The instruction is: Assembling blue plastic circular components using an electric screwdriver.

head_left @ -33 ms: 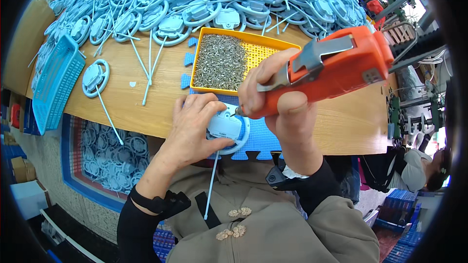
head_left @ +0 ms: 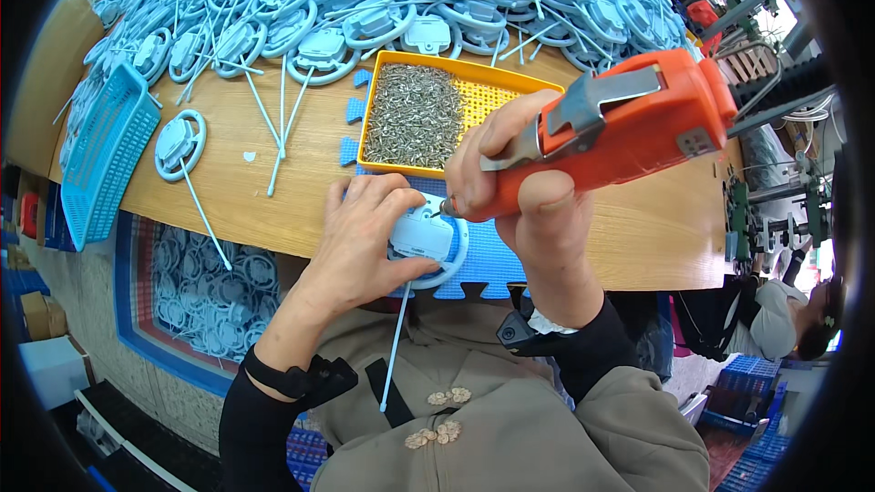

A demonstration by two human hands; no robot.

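Note:
A light-blue plastic ring part (head_left: 425,236) with a box-shaped centre and a long thin rod lies on a blue foam mat (head_left: 488,264). My left hand (head_left: 362,232) grips it, thumb on the near rim and fingers at the far left side. In my right hand (head_left: 547,210) is a red power screwdriver (head_left: 629,128) with a metal lever, held tilted. Its tip meets the upper right of the part's centre; fingers partly hide the nose. Just beyond both hands sits a yellow tray (head_left: 510,80), its left portion full of small silver screws (head_left: 410,114).
Similar light-blue parts (head_left: 428,35) are heaped across the table's back. One more ring part (head_left: 180,146) lies at left, beside a tilted blue basket (head_left: 105,164). Below the table edge, a blue-rimmed container (head_left: 123,296) holds several others. A person (head_left: 779,319) is at far right.

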